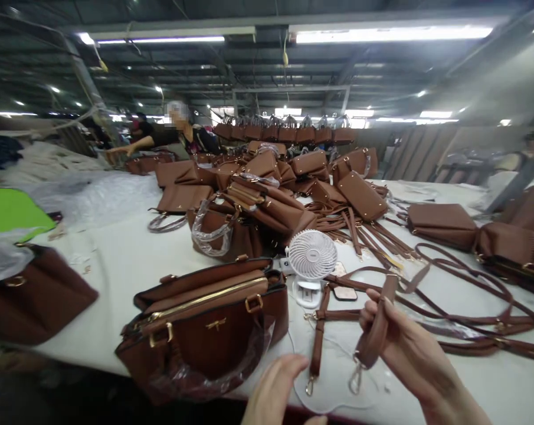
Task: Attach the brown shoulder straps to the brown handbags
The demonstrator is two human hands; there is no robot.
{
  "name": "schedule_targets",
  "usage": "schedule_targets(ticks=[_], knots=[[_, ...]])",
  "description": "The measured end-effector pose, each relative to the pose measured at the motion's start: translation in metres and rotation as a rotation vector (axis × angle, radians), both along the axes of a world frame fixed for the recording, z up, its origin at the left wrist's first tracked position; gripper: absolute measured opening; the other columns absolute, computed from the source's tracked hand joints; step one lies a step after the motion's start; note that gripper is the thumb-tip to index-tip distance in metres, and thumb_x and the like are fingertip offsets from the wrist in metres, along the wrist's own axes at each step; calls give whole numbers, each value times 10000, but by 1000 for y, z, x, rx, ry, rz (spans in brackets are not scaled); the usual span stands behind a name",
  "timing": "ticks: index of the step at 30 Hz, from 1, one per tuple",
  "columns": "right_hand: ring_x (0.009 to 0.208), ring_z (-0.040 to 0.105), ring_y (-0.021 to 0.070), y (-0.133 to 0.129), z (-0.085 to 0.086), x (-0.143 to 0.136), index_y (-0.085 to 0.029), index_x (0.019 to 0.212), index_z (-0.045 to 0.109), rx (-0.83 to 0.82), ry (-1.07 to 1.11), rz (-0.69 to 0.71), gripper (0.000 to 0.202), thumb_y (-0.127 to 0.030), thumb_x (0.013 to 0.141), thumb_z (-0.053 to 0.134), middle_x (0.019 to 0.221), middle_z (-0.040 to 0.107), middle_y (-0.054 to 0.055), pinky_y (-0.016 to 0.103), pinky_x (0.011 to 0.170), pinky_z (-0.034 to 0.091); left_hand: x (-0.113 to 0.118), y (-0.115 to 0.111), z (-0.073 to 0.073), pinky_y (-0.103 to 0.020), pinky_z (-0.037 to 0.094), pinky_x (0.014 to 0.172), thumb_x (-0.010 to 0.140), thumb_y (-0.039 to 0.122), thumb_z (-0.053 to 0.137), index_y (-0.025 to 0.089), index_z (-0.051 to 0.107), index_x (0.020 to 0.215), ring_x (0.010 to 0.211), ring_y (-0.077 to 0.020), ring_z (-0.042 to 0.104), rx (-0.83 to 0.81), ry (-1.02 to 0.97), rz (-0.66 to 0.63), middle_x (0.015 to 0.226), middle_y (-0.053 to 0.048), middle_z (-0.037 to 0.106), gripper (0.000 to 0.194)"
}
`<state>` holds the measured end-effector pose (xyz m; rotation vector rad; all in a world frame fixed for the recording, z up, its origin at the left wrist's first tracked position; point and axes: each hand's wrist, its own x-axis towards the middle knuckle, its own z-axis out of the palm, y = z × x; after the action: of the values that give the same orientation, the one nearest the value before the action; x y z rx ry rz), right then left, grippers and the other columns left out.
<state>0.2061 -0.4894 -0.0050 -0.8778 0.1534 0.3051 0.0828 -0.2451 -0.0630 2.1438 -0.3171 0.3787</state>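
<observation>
Between the fingers and thumb of my right hand (403,336) is a folded brown bag strap (375,333), with a metal snap hook (356,378) hanging from its lower end. My left hand (275,389) is at the bottom centre, fingers apart and holding nothing. Just left of it a brown handbag (213,330) stands at the table's front edge, its gold zip facing up and its handle wrapped in clear plastic. Another strap (318,348) with a snap hook lies on the table between my two hands.
A white fan (312,257) stands behind the handbag, beside a phone (345,289). Brown bags (271,206) are heaped across the middle of the white table (129,248). Loose straps (461,295) spread to the right. A co-worker (182,133) reaches out at the far left.
</observation>
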Motion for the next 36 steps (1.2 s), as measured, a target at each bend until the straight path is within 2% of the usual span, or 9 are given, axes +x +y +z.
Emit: schedule_targets(ticks=[3, 8, 12, 15, 18, 21, 25, 31, 36], knots=[[819, 665, 142, 47, -7, -29, -193, 1092, 681, 87, 113, 74, 404, -328, 734, 812, 906, 704, 24, 251, 785, 568, -3, -13, -2, -359, 522, 962, 686, 424, 791, 179, 469, 1390, 1090, -279, 639, -128, 296, -88, 1253, -149, 638, 812], [905, 680, 165, 78, -36, -38, -218, 1117, 682, -14, 75, 191, 405, -413, 773, 768, 1006, 734, 37, 292, 866, 551, -12, -10, 2, -221, 404, 505, 928, 413, 425, 148, 578, 894, 492, -130, 528, -378, 505, -154, 549, -10, 563, 308], [739, 675, 255, 71, -38, -34, -187, 890, 729, -787, -288, 382, 507, -652, 858, 530, 784, 725, 95, 403, 729, 562, -24, 14, 15, -211, 343, 507, 923, 321, 453, 180, 532, 716, 471, -105, 492, -246, 437, 30, 522, 10, 540, 263], [825, 679, 281, 72, -15, -45, -223, 889, 733, -1297, -787, 311, 397, -587, 843, 581, 868, 731, 106, 418, 811, 551, -33, 31, 28, -222, 355, 552, 879, 302, 559, 179, 567, 698, 546, -121, 546, -99, 354, 150, 606, -7, 616, 219], [1207, 581, 283, 91, 16, -63, -308, 1287, 613, -1207, -1188, 631, 456, -416, 845, 635, 1336, 615, 76, 398, 1019, 481, -41, 43, 41, -227, 359, 580, 835, 224, 600, 173, 593, 698, 612, -135, 581, -34, 250, 147, 677, -19, 663, 145], [1235, 563, 241, 116, 37, -75, -339, 1371, 532, -1200, -1154, 977, 502, -339, 876, 615, 1387, 579, 48, 364, 1056, 454, -48, 53, 53, -213, 382, 601, 811, 189, 623, 171, 629, 722, 650, -133, 607, -70, 169, 104, 725, -18, 689, 90], [999, 648, 203, 138, 45, -78, -301, 1109, 671, -1248, -1070, 1081, 249, -418, 935, 537, 1112, 695, 39, 305, 917, 513, -61, 66, 69, -190, 428, 633, 829, 218, 627, 176, 679, 831, 682, -129, 649, -167, 127, 115, 766, -20, 716, 67], [782, 662, 150, 152, 69, -74, -283, 921, 655, -1282, -1369, 985, 222, -375, 971, 460, 905, 713, 3, 217, 716, 517, -72, 79, 83, -182, 469, 578, 922, 350, 533, 139, 627, 850, 640, -147, 672, -429, 160, 145, 730, -86, 724, 242], [670, 654, 171, 170, 131, -36, -272, 818, 615, -1406, -1743, 679, 251, -324, 963, 416, 811, 714, 13, 259, 605, 472, -69, 103, 82, -211, 487, 644, 959, 437, 478, 161, 589, 851, 666, -140, 635, -528, -50, 476, 725, -58, 680, 317]])
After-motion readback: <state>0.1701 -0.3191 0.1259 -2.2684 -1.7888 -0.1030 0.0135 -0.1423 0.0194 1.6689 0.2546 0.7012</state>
